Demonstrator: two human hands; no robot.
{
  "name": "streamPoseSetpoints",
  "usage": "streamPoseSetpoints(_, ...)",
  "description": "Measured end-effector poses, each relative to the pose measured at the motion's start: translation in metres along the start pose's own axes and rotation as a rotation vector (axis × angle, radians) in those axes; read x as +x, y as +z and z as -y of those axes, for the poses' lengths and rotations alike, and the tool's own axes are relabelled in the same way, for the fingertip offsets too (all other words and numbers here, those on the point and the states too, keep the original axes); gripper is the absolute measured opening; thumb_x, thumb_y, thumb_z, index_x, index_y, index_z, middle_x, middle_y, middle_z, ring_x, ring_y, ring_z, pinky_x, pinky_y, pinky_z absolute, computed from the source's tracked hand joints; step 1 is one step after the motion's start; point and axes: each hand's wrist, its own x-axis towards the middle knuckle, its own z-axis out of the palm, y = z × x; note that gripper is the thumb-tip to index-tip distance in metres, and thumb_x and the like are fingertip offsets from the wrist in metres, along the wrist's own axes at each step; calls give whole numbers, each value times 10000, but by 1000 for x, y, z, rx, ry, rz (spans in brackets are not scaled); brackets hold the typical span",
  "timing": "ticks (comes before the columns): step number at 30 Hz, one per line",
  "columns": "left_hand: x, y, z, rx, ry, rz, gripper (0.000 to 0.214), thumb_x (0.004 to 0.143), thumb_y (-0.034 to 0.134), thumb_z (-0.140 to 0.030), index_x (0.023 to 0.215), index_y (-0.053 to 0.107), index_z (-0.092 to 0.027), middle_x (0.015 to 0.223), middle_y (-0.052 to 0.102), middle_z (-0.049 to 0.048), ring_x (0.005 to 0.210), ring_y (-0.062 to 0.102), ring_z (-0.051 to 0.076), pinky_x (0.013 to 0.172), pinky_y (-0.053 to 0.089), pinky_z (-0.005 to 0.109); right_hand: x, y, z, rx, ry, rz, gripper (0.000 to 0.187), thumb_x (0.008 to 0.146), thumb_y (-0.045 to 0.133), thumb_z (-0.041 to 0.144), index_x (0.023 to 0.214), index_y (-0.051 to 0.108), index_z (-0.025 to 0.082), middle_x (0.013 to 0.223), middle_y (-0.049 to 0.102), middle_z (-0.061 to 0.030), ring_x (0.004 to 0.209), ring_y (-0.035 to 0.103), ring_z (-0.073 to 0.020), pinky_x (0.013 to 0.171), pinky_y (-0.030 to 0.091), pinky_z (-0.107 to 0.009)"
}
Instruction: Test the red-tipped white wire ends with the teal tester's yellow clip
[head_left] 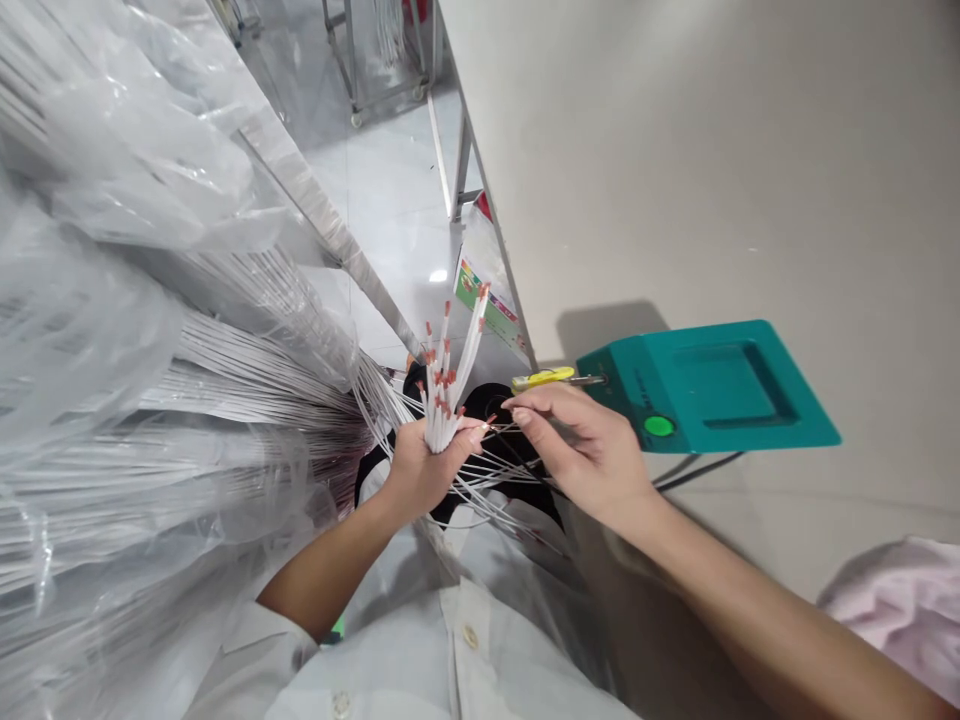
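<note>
My left hand is closed round a bundle of white wires, which stands up out of the fist with reddish copper-coloured ends. Some wires in the bundle reach higher than the others. By my left thumb, one coppery wire end points to the right. My right hand is just across from it, thumb and forefinger pinched together; what lies between the fingertips is too small to make out. Beyond the right fingers is a yellow-handled tool with a metal part, close to a teal device with a green button.
Long white wires under clear plastic sheeting fill the left side beside a metal rail. More loose wires cross my lap. The pale table spans the right, with pink cloth near its corner. A wheeled rack stands behind.
</note>
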Motion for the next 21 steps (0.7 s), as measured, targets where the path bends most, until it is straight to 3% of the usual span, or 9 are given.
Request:
streamPoseSetpoints(2, 0, 0, -2, 8, 18, 14, 182, 739, 598, -277, 631, 662, -146, 606, 626, 12, 628, 563, 135, 618, 432, 240, 3, -5, 4, 3, -95, 30, 127, 819, 552, 160, 904, 628, 214, 859, 647, -51, 805, 605, -154, 726, 494, -296)
streamPoseSetpoints(6, 0, -2, -2, 42, 37, 83, 162, 740, 588, -252, 676, 671, -129, 660, 640, 27, 663, 563, 147, 642, 437, 251, 13, -14, 8, -64, -244, 240, 128, 824, 550, 172, 874, 657, 220, 893, 645, -56, 801, 606, -148, 692, 491, -279)
streamPoseSetpoints(11, 2, -12, -1, 73, 132, 252, 197, 739, 595, -270, 606, 653, -137, 652, 641, 26, 655, 557, 146, 644, 428, 255, 25, -23, 4, 61, -250, 492, 117, 831, 545, 183, 797, 657, 196, 819, 634, -47, 727, 587, -121, 633, 453, -242)
streamPoseSetpoints(14, 4, -16, 4, -22, 128, 295, 232, 753, 598, -314, 612, 656, -140, 620, 621, 21, 571, 511, 115, 573, 390, 243, 24, -17, 5, 280, -133, 479, 86, 816, 569, 195, 778, 645, 187, 791, 612, -38, 679, 569, -104, 603, 445, -230)
streamPoseSetpoints(18, 5, -15, 15, -312, 29, 277, 243, 761, 607, -359, 671, 663, -141, 495, 516, -21, 399, 321, 43, 415, 227, 215, 13, 6, 7, 700, 197, 275, 68, 787, 612, 243, 758, 634, 186, 781, 583, -21, 647, 566, -103, 550, 443, -229)
streamPoseSetpoints(21, 6, -10, 18, -473, -1, 231, 190, 749, 634, -326, 703, 653, -143, 487, 496, -37, 381, 286, 24, 396, 189, 204, 5, 22, 9, 889, 410, 181, 101, 758, 648, 288, 730, 653, 191, 756, 575, -4, 590, 544, -88, 506, 405, -221)
